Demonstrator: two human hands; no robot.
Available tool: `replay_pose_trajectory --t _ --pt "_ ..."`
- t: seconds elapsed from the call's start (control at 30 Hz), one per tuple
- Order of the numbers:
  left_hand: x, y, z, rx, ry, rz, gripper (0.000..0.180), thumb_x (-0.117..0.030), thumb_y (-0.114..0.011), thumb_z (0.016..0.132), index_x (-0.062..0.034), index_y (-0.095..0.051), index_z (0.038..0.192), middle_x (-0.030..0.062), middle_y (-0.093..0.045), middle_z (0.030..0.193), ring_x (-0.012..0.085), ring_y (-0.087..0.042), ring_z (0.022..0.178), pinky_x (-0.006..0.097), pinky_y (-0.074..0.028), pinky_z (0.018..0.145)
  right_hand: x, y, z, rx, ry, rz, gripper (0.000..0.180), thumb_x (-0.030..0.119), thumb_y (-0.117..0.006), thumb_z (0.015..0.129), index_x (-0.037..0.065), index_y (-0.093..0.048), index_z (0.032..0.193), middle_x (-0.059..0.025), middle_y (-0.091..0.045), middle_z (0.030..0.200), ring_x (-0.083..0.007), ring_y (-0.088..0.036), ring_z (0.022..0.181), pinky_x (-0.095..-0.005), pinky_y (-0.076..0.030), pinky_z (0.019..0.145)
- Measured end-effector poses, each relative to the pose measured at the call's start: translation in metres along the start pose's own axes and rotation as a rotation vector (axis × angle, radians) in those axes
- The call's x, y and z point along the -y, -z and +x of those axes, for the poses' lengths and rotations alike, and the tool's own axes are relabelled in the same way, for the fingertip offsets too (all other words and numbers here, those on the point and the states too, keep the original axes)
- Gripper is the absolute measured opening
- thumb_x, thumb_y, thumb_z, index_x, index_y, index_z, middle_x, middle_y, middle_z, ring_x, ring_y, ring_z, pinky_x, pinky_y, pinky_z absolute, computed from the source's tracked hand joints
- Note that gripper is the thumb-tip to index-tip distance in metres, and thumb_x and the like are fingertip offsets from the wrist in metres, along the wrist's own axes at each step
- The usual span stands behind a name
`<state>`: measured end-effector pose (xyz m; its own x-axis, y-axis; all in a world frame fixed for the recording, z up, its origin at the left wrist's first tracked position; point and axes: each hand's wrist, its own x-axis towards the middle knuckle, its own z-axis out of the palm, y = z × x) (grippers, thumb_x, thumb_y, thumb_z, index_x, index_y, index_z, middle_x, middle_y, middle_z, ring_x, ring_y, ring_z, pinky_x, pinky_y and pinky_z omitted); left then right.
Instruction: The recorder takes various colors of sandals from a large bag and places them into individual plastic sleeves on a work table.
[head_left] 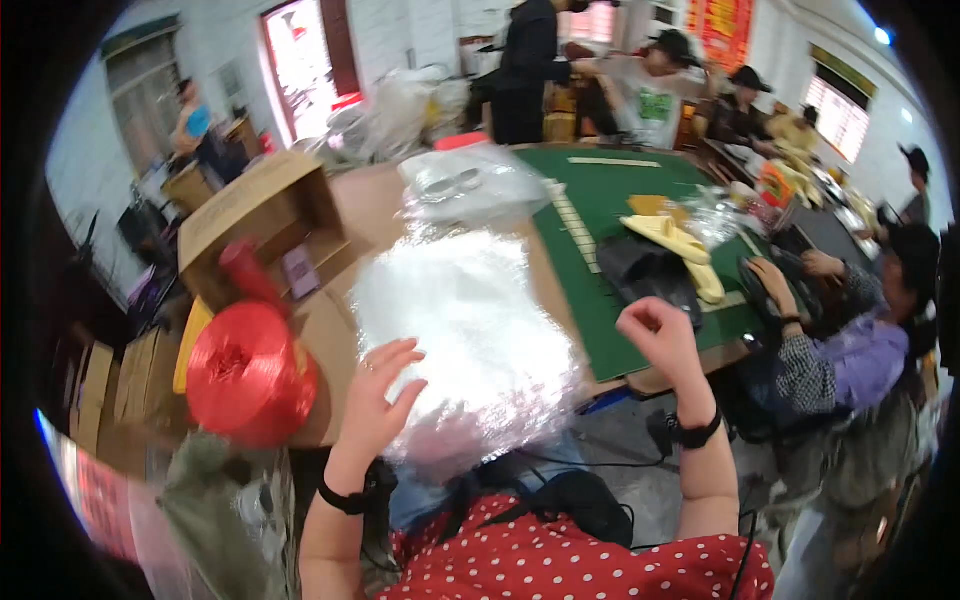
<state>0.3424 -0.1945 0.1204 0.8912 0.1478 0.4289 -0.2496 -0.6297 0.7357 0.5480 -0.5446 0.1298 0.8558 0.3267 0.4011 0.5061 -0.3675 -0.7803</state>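
Lower centre, left hand (378,393) rests spread fingers against a clear plastic bag (462,335); right hand (655,335) is fisted beside it, above the green table (610,205).

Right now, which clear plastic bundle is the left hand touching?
The big crinkled clear plastic bundle nearest the person; the left hand lies open against its lower left edge. The smaller clear plastic bag sits farther back on the table, untouched.

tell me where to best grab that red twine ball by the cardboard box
Probably around its rounded sides from above: the red twine ball shows its hollow core end toward the camera and its upper side is unobstructed. The left hand, fingers spread on the clear plastic bundle, is nearest; the cardboard box stands behind.
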Motion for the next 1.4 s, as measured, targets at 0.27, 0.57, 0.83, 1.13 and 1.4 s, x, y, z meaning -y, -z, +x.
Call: replay_pose_trajectory --t 0.27,0.57,0.83,1.13,1.4 --pt "0.057 -0.046 -0.017 0.347 0.136 0.601 0.067 -0.05 -0.071 0.082 -0.0139 -0.056 0.137 0.0191 -0.04 0.151 0.0464 -0.031 0.141 0.059 -0.02 0.116 -0.208 0.044 0.097 -0.123 -0.378 -0.731 0.062 0.05 -0.076 0.076 0.002 -0.068 0.113 -0.0206 -0.067 0.11 -0.0345 -0.066 0.103 -0.0437 -0.053 0.089" --pt "0.076 -0.049 -0.026 0.321 0.102 0.557 0.066 -0.05 -0.07 0.083 -0.0154 -0.055 0.136 0.0216 -0.043 0.148 0.0489 -0.032 0.139 0.06 -0.02 0.115 -0.204 -0.034 0.125 0.065 -0.252 -0.659 0.054 0.047 -0.072 0.079 -0.002 -0.064 0.101 -0.0264 -0.067 0.099 -0.0435 -0.065 0.098 -0.0481 -0.052 0.088" --pt "0.075 -0.05 -0.024 0.401 0.118 0.539 0.088 -0.066 -0.069 0.075 -0.0208 -0.047 0.146 0.0216 -0.029 0.158 0.0446 -0.02 0.147 0.055 -0.011 0.12 -0.162 -0.061 0.051 -0.017 0.074 -0.656 0.037 0.033 -0.068 0.085 -0.001 -0.054 0.088 -0.0253 -0.063 0.085 -0.0456 -0.062 0.084 -0.0526 -0.05 0.074" --pt "0.095 -0.05 -0.043 0.302 0.057 0.541 0.081 -0.069 -0.065 0.077 -0.0258 -0.051 0.144 0.0206 -0.031 0.157 0.0464 -0.022 0.146 0.055 -0.011 0.12 -0.067 0.001 0.007 -0.383 -0.115 -0.424 0.026 0.02 -0.066 0.087 -0.004 -0.055 0.087 -0.0237 -0.063 0.079 -0.046 -0.061 0.078 -0.0457 -0.048 0.067" --pt "0.099 -0.053 -0.043 0.288 0.052 0.541 0.081 -0.072 -0.062 0.078 -0.0263 -0.051 0.144 0.0185 -0.031 0.158 0.0446 -0.022 0.146 0.056 -0.013 0.119 0.032 -0.15 -0.007 0.018 0.144 -0.218 0.033 0.028 -0.068 0.088 -0.002 -0.055 0.086 -0.0268 -0.062 0.083 -0.0476 -0.061 0.079 -0.0521 -0.048 0.069"
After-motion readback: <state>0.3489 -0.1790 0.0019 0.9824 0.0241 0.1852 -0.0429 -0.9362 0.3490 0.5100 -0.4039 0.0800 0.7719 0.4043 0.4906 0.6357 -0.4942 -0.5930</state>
